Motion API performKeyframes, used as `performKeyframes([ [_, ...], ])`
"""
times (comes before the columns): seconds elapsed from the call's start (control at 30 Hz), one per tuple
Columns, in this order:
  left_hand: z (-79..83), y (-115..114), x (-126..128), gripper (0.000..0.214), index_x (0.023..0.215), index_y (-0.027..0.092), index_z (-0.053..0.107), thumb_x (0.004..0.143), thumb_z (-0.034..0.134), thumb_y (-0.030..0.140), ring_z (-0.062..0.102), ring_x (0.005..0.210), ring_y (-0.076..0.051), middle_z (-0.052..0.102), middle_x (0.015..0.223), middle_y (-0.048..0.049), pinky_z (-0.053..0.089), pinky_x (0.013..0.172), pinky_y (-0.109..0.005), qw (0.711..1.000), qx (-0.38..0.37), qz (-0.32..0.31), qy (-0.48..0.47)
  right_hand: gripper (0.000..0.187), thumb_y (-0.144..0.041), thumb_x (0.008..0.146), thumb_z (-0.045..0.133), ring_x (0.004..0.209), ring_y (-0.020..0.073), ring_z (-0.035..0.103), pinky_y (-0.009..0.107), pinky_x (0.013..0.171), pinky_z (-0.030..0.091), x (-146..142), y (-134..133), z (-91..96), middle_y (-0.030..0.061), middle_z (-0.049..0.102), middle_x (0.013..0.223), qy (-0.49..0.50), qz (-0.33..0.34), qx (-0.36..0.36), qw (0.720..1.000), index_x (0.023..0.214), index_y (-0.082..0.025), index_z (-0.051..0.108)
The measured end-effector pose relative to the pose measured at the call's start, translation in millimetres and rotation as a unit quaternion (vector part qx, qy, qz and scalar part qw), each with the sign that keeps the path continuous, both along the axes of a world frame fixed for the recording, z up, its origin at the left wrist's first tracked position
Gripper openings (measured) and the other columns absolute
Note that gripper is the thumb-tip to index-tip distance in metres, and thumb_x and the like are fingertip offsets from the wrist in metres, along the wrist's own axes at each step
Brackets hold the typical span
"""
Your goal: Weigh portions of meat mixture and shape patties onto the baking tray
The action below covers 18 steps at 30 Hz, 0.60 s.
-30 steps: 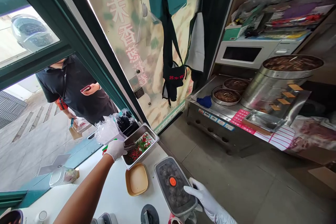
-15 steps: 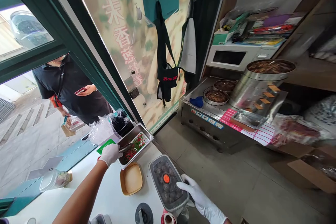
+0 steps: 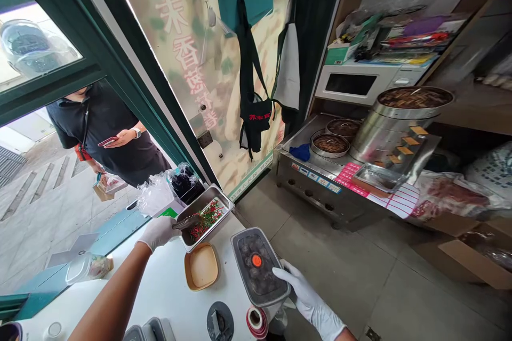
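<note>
My left hand (image 3: 159, 231), in a white glove, grips metal tongs (image 3: 188, 221) whose tips reach into a steel tray (image 3: 222, 204) of chopped red and green chillies. My right hand (image 3: 304, 294), also gloved, holds the near end of a lidded plastic container (image 3: 258, 265) of dark food with an orange sticker on top. Between the two sits an open tan paper bowl (image 3: 201, 266) with pale contents, on the white counter (image 3: 168, 287).
A person in a black shirt (image 3: 110, 136) holding a phone stands outside the serving window. Clear plastic bags (image 3: 158, 197) lie behind the tray. A steel cooker with pots (image 3: 362, 144), a microwave (image 3: 356, 83) and hanging aprons (image 3: 254, 85) stand across the tiled floor.
My left hand with the tongs has shifted slightly left over the chilli tray. The view has swung a little; my right hand stays on the container.
</note>
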<state>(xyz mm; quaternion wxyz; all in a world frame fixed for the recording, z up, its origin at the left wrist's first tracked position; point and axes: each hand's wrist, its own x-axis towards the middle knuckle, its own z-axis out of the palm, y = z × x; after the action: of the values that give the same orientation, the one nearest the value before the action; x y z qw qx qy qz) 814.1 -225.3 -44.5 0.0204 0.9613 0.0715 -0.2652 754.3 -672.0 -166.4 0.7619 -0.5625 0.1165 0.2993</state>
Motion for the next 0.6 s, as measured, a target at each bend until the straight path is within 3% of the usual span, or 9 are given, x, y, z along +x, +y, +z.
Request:
performKeyframes([
  [0.17, 7.7, 11.4, -7.9, 0.034, 0.097, 0.015, 0.067, 0.094, 0.055, 0.047, 0.059, 0.050, -0.012, 0.063, 0.066, 0.0013, 0.049, 0.053, -0.026, 0.995, -0.089, 0.047, 0.009, 0.028, -0.043, 0.092, 0.066, 0.094, 0.0221, 0.069, 0.042, 0.081, 0.060, -2.7, 3.6, -0.9, 0.0065, 0.071, 0.105, 0.025, -0.021, 0.006, 0.999, 0.108, -0.019, 0.066],
  [0.4, 17.0, 15.6, -19.8, 0.037, 0.094, 0.017, 0.066, 0.089, 0.051, 0.051, 0.058, 0.048, -0.013, 0.063, 0.064, -0.0001, 0.045, 0.049, -0.024, 0.987, -0.134, 0.088, -0.014, 0.035, -0.044, 0.093, 0.064, 0.106, 0.0259, 0.065, 0.045, 0.085, 0.060, -4.6, 9.2, 6.4, 0.0084, 0.067, 0.121, 0.006, -0.091, -0.008, 0.996, 0.120, -0.023, 0.063],
  [0.6, 52.8, 22.5, -46.5, 0.041, 0.096, 0.018, 0.067, 0.088, 0.052, 0.056, 0.062, 0.053, -0.015, 0.065, 0.066, -0.0016, 0.043, 0.051, -0.024, 0.983, -0.124, 0.118, -0.062, 0.038, -0.049, 0.092, 0.063, 0.114, 0.0280, 0.063, 0.049, 0.092, 0.058, 4.1, 9.2, 2.7, 0.0094, 0.066, 0.126, -0.028, -0.114, -0.023, 0.993, 0.121, -0.024, 0.063],
])
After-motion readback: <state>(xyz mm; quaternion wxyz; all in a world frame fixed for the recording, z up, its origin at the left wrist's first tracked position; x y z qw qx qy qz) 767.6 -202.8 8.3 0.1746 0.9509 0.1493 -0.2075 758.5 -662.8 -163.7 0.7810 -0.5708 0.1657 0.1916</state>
